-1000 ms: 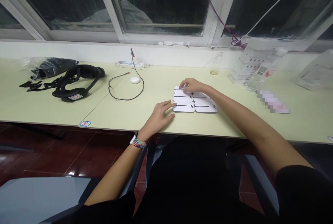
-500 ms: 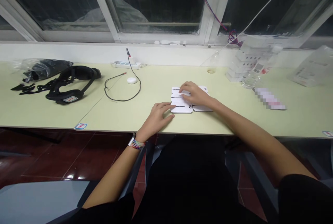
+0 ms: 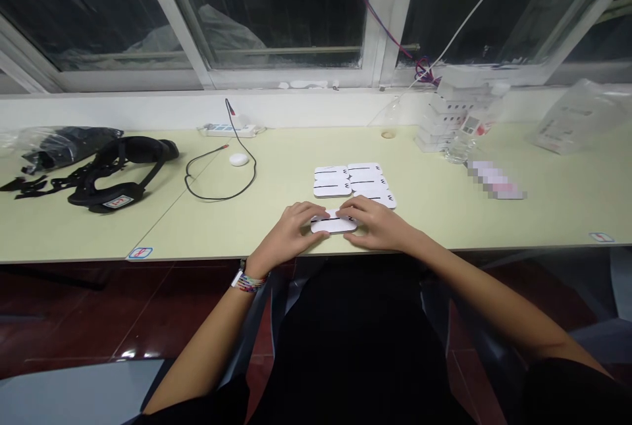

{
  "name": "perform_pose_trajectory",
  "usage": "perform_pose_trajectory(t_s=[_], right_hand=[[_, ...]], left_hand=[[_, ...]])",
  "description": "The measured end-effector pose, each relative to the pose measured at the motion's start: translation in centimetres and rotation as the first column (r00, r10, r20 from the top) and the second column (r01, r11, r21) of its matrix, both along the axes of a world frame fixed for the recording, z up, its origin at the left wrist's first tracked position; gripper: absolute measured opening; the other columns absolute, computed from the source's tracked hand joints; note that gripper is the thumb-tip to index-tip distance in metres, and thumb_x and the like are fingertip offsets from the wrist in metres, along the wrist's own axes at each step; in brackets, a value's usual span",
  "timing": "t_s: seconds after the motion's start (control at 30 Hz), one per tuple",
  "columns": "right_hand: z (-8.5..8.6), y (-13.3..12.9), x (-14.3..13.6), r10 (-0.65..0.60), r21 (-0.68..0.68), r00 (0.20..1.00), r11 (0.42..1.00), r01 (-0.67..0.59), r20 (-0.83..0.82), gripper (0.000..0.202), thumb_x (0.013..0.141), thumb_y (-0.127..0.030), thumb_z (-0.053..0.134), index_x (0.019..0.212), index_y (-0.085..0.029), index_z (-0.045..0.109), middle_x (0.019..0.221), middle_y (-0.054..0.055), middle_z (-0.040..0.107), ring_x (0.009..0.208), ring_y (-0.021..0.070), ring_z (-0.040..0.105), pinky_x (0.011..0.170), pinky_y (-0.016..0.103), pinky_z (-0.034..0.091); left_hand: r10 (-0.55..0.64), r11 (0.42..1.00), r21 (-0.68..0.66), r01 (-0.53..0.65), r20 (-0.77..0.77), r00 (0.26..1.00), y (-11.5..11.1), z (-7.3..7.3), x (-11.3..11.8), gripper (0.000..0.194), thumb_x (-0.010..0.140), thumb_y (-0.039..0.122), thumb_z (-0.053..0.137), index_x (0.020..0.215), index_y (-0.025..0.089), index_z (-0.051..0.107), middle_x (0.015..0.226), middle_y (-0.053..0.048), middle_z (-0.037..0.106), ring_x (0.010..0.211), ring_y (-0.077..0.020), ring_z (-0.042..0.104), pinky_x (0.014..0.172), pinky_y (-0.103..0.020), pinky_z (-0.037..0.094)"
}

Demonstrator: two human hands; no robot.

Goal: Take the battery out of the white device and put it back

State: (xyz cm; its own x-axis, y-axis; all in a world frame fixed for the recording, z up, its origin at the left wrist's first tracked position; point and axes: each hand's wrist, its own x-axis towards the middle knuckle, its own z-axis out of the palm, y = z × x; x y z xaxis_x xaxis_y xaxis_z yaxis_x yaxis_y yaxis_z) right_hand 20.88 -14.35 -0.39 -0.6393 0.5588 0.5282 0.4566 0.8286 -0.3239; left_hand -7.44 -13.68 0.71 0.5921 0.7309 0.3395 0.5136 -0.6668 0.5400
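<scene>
Both hands, left (image 3: 291,231) and right (image 3: 380,224), pinch a white rounded card (image 3: 334,224) on the pale-green table (image 3: 276,181) beneath dark windows; fingertips partly hide it.

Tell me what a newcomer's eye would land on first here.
Probably the two hands, left and right, gripping a white card near the table's front edge, with more white cards just beyond. Next, the bulky black headset on the table's left side.

Card (image 3: 334,225) partly hidden by hands (image 3: 288,235) (image 3: 382,225), chair (image 3: 83,392) cut off, item (image 3: 496,179) blurred
</scene>
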Motion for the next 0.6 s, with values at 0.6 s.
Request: perform_pose_trajectory(t_s=[0.6], right_hand=[[0.0,0.7,-0.2,-0.073,-0.147,0.996,0.987,0.063,-0.059,0.044,0.106,-0.033,0.065,0.150,-0.025,0.068,0.124,0.014,0.075,0.121,0.0345,0.062,0.106,0.061,0.057]], left_hand=[[-0.007,0.999,-0.050,0.008,0.008,1.000,-0.3,0.2,0.1,0.056,0.101,0.039,0.077,0.153,0.033,0.058,0.142,-0.009,0.063,0.135,-0.0325,0.060,0.114,-0.048,0.053]])
